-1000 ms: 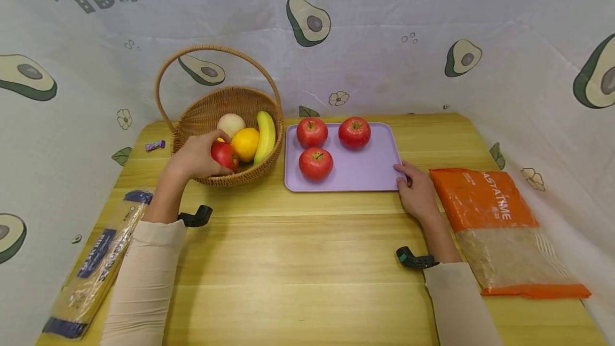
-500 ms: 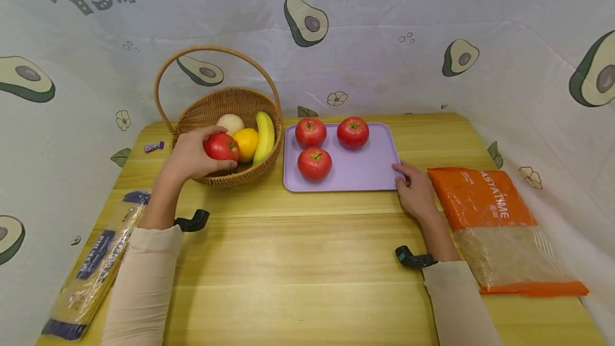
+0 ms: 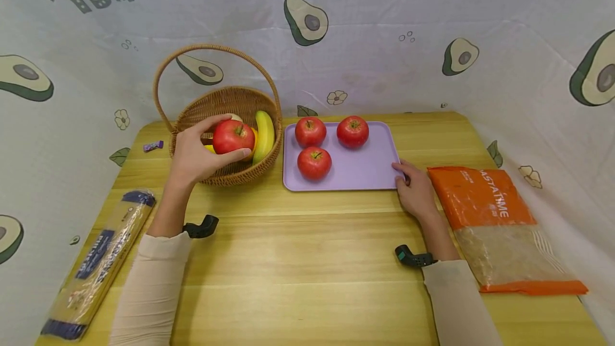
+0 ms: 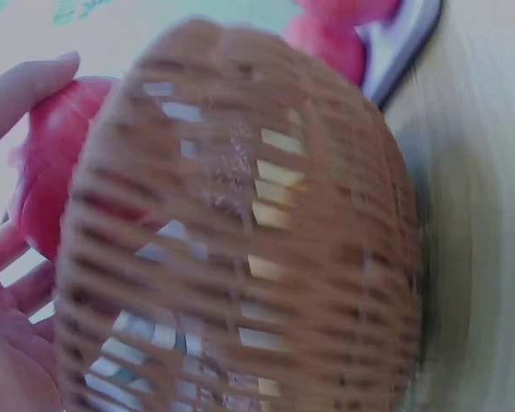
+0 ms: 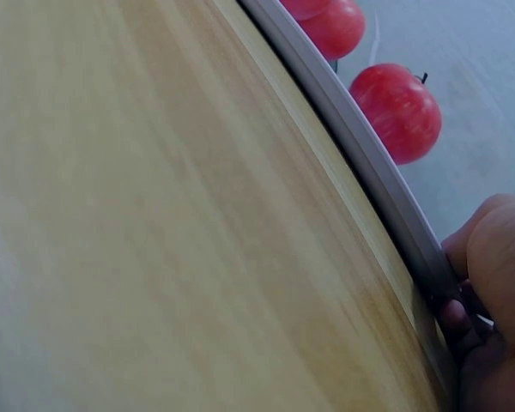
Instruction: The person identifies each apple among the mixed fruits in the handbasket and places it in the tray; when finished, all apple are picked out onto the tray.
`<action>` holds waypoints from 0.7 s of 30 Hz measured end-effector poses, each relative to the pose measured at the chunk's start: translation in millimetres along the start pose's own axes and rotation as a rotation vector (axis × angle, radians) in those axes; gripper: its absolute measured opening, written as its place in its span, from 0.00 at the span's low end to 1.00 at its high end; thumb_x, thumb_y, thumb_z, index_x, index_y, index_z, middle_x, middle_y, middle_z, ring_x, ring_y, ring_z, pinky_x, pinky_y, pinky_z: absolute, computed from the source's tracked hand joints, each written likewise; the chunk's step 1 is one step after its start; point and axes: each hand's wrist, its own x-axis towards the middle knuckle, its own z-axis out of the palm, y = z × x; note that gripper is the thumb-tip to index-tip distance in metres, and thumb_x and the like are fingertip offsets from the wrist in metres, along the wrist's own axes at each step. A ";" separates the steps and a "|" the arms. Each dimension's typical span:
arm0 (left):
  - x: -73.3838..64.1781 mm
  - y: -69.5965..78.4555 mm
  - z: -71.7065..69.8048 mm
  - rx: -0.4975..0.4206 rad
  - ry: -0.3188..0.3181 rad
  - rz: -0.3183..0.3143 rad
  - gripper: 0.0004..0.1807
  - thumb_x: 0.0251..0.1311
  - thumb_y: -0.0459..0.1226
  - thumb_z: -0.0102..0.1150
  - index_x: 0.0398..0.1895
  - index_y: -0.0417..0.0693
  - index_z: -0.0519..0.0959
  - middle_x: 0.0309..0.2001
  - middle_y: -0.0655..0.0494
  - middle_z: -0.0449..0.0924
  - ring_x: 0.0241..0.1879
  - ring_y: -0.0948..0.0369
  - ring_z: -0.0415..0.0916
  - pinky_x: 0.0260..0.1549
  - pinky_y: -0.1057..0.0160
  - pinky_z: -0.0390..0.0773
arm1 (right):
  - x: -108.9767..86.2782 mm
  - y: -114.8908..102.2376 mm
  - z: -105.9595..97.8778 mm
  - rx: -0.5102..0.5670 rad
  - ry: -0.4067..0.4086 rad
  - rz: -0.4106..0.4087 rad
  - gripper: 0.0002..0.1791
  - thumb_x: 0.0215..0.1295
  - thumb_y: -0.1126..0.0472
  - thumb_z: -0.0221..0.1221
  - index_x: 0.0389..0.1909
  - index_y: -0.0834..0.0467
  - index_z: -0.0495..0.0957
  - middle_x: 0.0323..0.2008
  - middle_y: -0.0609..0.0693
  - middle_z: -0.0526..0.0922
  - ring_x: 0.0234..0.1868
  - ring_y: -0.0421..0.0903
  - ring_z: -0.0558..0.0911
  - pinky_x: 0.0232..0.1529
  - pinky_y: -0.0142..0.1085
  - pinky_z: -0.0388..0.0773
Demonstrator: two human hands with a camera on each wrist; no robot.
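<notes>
A red apple (image 3: pixel 233 136) is in my left hand (image 3: pixel 193 155), gripped between thumb and fingers over the wicker basket (image 3: pixel 242 177). Behind and under it in the basket lie a banana (image 3: pixel 265 135), a partly covered orange fruit and a pale round fruit, mostly hidden. The left wrist view shows the same apple (image 4: pixel 56 159) past the blurred basket side (image 4: pixel 240 223). My right hand (image 3: pixel 417 190) holds the right edge of a lilac tray (image 3: pixel 367 168); the right wrist view has its fingers at the tray rim (image 5: pixel 373 163). On the tray sit three red apples (image 3: pixel 314 163).
An orange-topped pasta bag (image 3: pixel 504 228) lies right of my right forearm. Left of my left forearm is a long clear noodle packet (image 3: pixel 103 260). A small purple-wrapped sweet (image 3: pixel 154 146) lies left of the basket. Patterned cloth hangs behind the wooden table (image 3: pixel 298 260).
My left hand has lifted the apple up out of the basket's fruit and shifted it slightly right. The right hand and the tray have stayed in place.
</notes>
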 end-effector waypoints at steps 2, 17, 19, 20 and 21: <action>-0.8 4.9 4.4 -0.035 0.024 0.005 0.39 0.40 0.59 0.82 0.61 0.69 0.81 0.58 0.58 0.82 0.47 0.53 0.83 0.45 0.50 0.84 | -0.1 -0.3 0.0 0.003 -0.004 0.002 0.23 0.76 0.66 0.49 0.68 0.66 0.74 0.74 0.63 0.68 0.64 0.62 0.75 0.59 0.53 0.73; 5.1 34.6 51.4 -0.285 0.005 0.115 0.40 0.42 0.51 0.85 0.62 0.64 0.78 0.59 0.61 0.79 0.54 0.61 0.79 0.48 0.54 0.87 | -0.1 0.9 0.6 0.014 -0.004 0.003 0.23 0.76 0.66 0.49 0.68 0.66 0.74 0.74 0.63 0.69 0.66 0.64 0.74 0.62 0.56 0.72; 6.3 39.4 58.5 -0.321 -0.002 0.140 0.39 0.43 0.49 0.85 0.62 0.64 0.78 0.58 0.60 0.81 0.53 0.60 0.80 0.49 0.53 0.87 | 0.1 0.6 0.6 0.015 -0.005 0.005 0.23 0.76 0.66 0.49 0.68 0.66 0.74 0.74 0.64 0.69 0.66 0.64 0.73 0.63 0.57 0.72; 6.7 42.2 62.1 -0.328 -0.008 0.148 0.39 0.43 0.48 0.85 0.62 0.64 0.78 0.58 0.61 0.81 0.53 0.60 0.80 0.49 0.54 0.87 | 0.1 0.5 0.5 0.013 -0.005 0.005 0.23 0.76 0.65 0.49 0.68 0.66 0.74 0.74 0.64 0.69 0.66 0.64 0.73 0.63 0.58 0.71; 6.7 45.2 65.8 -0.336 -0.016 0.154 0.39 0.43 0.48 0.85 0.62 0.64 0.77 0.59 0.61 0.81 0.53 0.60 0.81 0.49 0.54 0.87 | 0.1 0.5 0.4 0.010 -0.005 0.007 0.23 0.76 0.65 0.49 0.68 0.66 0.74 0.74 0.64 0.69 0.66 0.64 0.73 0.64 0.58 0.71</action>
